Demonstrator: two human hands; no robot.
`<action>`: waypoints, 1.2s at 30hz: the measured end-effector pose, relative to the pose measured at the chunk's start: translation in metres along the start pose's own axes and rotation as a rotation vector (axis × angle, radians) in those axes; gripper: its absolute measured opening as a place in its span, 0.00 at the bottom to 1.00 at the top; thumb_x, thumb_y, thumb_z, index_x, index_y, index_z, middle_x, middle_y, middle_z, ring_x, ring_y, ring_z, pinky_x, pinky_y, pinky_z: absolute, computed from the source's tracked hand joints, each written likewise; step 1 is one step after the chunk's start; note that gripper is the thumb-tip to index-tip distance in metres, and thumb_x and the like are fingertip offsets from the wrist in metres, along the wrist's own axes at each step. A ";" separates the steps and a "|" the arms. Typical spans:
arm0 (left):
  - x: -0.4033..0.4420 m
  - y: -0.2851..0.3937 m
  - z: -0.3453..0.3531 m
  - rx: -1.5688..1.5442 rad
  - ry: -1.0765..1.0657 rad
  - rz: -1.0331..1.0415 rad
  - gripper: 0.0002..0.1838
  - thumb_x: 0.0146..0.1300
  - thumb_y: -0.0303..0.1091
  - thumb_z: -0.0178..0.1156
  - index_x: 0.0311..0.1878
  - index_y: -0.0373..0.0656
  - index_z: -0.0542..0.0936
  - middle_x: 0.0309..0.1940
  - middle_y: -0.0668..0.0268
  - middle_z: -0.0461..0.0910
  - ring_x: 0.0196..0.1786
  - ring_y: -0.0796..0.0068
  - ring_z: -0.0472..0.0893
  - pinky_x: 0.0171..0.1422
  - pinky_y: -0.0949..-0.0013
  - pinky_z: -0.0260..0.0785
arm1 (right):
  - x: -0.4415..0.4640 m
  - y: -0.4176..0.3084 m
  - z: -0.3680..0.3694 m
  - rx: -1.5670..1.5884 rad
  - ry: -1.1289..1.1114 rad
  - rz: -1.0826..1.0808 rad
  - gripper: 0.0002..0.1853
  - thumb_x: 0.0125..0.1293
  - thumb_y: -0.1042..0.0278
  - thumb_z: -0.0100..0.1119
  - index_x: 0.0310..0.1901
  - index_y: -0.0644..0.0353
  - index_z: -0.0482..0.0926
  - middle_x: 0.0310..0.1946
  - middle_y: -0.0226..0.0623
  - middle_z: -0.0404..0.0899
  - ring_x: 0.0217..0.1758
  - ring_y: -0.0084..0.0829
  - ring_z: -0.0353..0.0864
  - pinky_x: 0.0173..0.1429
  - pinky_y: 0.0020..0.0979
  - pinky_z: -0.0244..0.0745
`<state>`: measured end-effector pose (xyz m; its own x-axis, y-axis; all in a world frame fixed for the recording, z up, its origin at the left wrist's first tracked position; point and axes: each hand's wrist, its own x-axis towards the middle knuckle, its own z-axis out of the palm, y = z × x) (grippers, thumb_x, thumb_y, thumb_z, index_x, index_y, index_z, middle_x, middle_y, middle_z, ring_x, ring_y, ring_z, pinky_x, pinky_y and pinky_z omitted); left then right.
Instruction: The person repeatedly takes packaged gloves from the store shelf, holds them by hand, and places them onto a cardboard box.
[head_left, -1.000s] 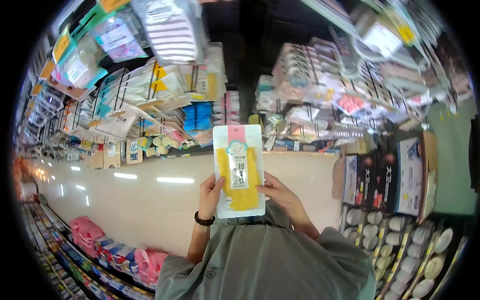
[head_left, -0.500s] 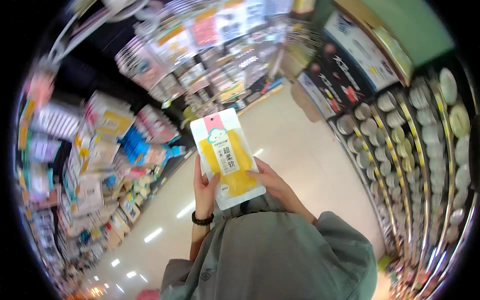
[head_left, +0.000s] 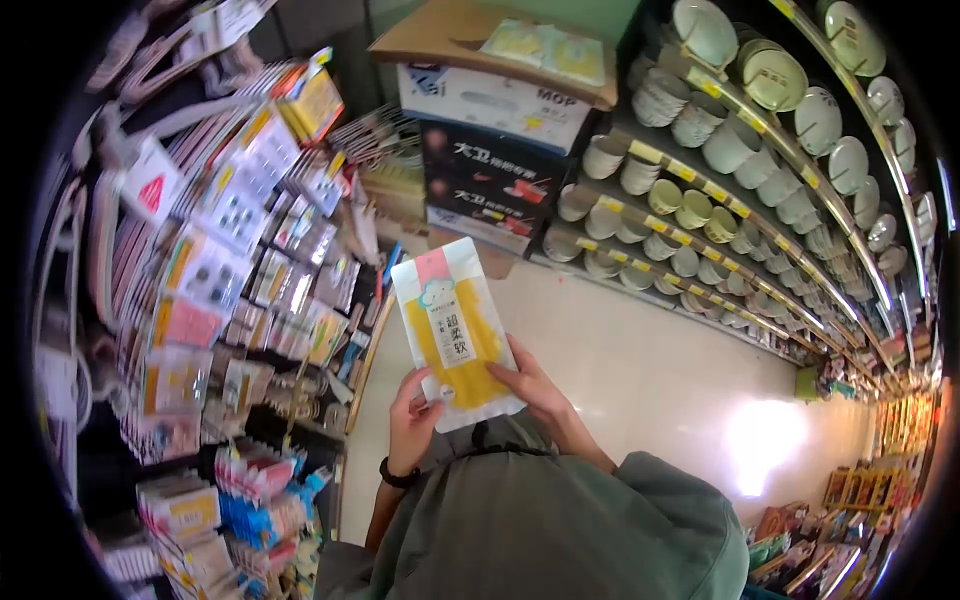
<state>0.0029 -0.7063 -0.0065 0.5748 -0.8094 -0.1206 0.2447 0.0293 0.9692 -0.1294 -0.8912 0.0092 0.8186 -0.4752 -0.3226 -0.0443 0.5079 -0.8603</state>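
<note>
A flat white packet (head_left: 458,338) with a clear front is held in front of my body, tilted slightly. Soft-looking yellow contents show through it; their kind I cannot make out. Its label carries a pink stripe, a cloud drawing and large Chinese characters. My left hand (head_left: 412,420) grips the lower left edge, thumb on the front. On the lower right side, my right hand (head_left: 535,388) pinches the packet with the thumb over the front. The fingers behind it are largely hidden.
Hanging packaged goods (head_left: 225,210) fill a rack on the left. Stacked boxes (head_left: 490,180) stand ahead. Shelves of bowls (head_left: 690,205) curve along the right side. Pale shop floor (head_left: 620,345) lies between the racks, with a bright reflection at right.
My view has turned to the right, bringing the boxes and bowl shelves toward the middle. Both hands still hold the packet, which sits slightly lower in view.
</note>
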 end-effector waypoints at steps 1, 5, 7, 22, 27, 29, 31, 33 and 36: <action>0.025 0.005 0.006 -0.003 -0.030 0.008 0.33 0.59 0.10 0.55 0.70 0.38 0.67 0.69 0.61 0.67 0.58 0.72 0.79 0.55 0.74 0.74 | 0.010 -0.016 -0.008 -0.023 0.020 -0.018 0.31 0.72 0.73 0.57 0.73 0.64 0.59 0.67 0.39 0.70 0.69 0.29 0.69 0.70 0.30 0.65; 0.123 0.041 0.039 -0.019 -0.026 0.086 0.30 0.58 0.10 0.55 0.66 0.37 0.72 0.70 0.62 0.65 0.51 0.80 0.80 0.49 0.78 0.72 | 0.063 -0.081 -0.047 -0.167 0.026 -0.135 0.32 0.72 0.73 0.57 0.74 0.64 0.57 0.67 0.38 0.69 0.69 0.27 0.67 0.70 0.28 0.64; 0.166 0.037 0.046 0.060 -0.047 0.188 0.29 0.57 0.10 0.55 0.63 0.36 0.74 0.69 0.63 0.67 0.42 0.85 0.75 0.43 0.81 0.67 | 0.075 -0.124 -0.052 -0.231 0.079 -0.112 0.33 0.72 0.74 0.57 0.74 0.64 0.56 0.64 0.37 0.72 0.66 0.25 0.70 0.68 0.26 0.66; 0.383 0.060 0.142 0.218 -0.304 0.249 0.22 0.58 0.12 0.56 0.56 0.32 0.79 0.65 0.60 0.70 0.64 0.73 0.74 0.61 0.73 0.68 | 0.172 -0.188 -0.172 -0.051 0.535 -0.448 0.31 0.70 0.81 0.58 0.72 0.68 0.61 0.38 0.23 0.71 0.41 0.13 0.72 0.45 0.18 0.70; 0.499 0.084 0.192 0.151 -0.282 0.355 0.22 0.56 0.13 0.58 0.55 0.35 0.81 0.64 0.62 0.75 0.38 0.88 0.69 0.40 0.82 0.62 | 0.249 -0.261 -0.222 -0.072 0.547 -0.626 0.28 0.71 0.80 0.55 0.71 0.72 0.61 0.56 0.37 0.78 0.56 0.20 0.75 0.58 0.21 0.72; 0.545 0.107 0.216 0.196 -0.247 0.404 0.21 0.56 0.14 0.58 0.54 0.37 0.82 0.65 0.60 0.75 0.31 0.90 0.64 0.35 0.82 0.60 | 0.282 -0.302 -0.240 -0.087 0.555 -0.707 0.27 0.71 0.80 0.55 0.70 0.75 0.62 0.57 0.39 0.78 0.56 0.20 0.75 0.57 0.21 0.72; 0.588 0.124 0.237 0.297 -0.183 0.478 0.22 0.55 0.14 0.58 0.54 0.38 0.83 0.67 0.58 0.74 0.29 0.90 0.61 0.32 0.82 0.56 | 0.306 -0.348 -0.252 -0.194 0.571 -0.654 0.27 0.71 0.78 0.55 0.70 0.72 0.64 0.57 0.37 0.78 0.54 0.21 0.76 0.58 0.23 0.71; 0.631 0.136 0.257 0.356 -0.138 0.579 0.22 0.56 0.16 0.58 0.54 0.39 0.83 0.68 0.52 0.72 0.38 0.80 0.70 0.41 0.77 0.62 | 0.335 -0.377 -0.275 -0.468 0.682 -0.649 0.28 0.68 0.75 0.58 0.69 0.70 0.66 0.59 0.42 0.76 0.56 0.30 0.75 0.61 0.30 0.70; 0.667 0.156 0.280 0.554 -0.108 0.588 0.19 0.58 0.21 0.59 0.54 0.39 0.83 0.66 0.43 0.71 0.67 0.49 0.72 0.68 0.60 0.65 | 0.376 -0.391 -0.309 -0.977 0.817 -0.783 0.30 0.64 0.69 0.62 0.67 0.68 0.68 0.62 0.50 0.71 0.60 0.42 0.71 0.64 0.38 0.68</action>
<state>0.2054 -1.4057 0.1249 0.4035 -0.8048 0.4353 -0.5120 0.1957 0.8364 0.0185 -1.4906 0.1020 0.2916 -0.8206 0.4915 -0.3828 -0.5710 -0.7263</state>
